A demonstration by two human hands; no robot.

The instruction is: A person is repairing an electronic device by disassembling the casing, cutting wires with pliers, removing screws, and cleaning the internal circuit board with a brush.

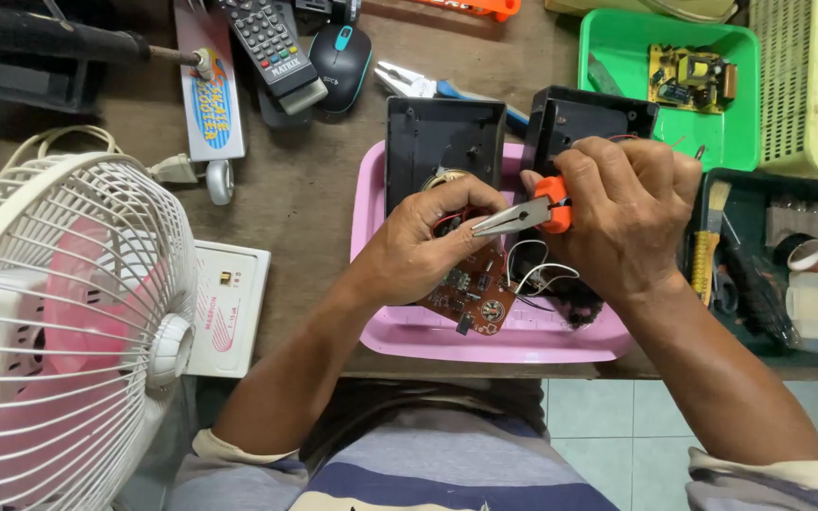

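My left hand point(428, 241) grips a brown circuit board point(473, 295) over a pink tray point(400, 336), thumb and fingers pinching thin red wires near the board's top edge. My right hand point(622, 213) is closed around orange-handled needle-nose pliers point(523, 217), whose metal jaws point left toward the fingers of my left hand. White and black wires point(537, 274) trail from the board. Two black plastic housing halves lie behind the hands, one point(442, 142) on the left and one point(584, 118) on the right.
A white-caged pink fan point(59, 322) fills the left. A white box point(229, 308), remote point(272, 47), mouse point(341, 55), soldering iron point(68, 40) and blue-handled pliers point(418, 85) lie on the brown table. A green tray point(617, 57) holds another board; a dark tray point(769, 265) holds tools.
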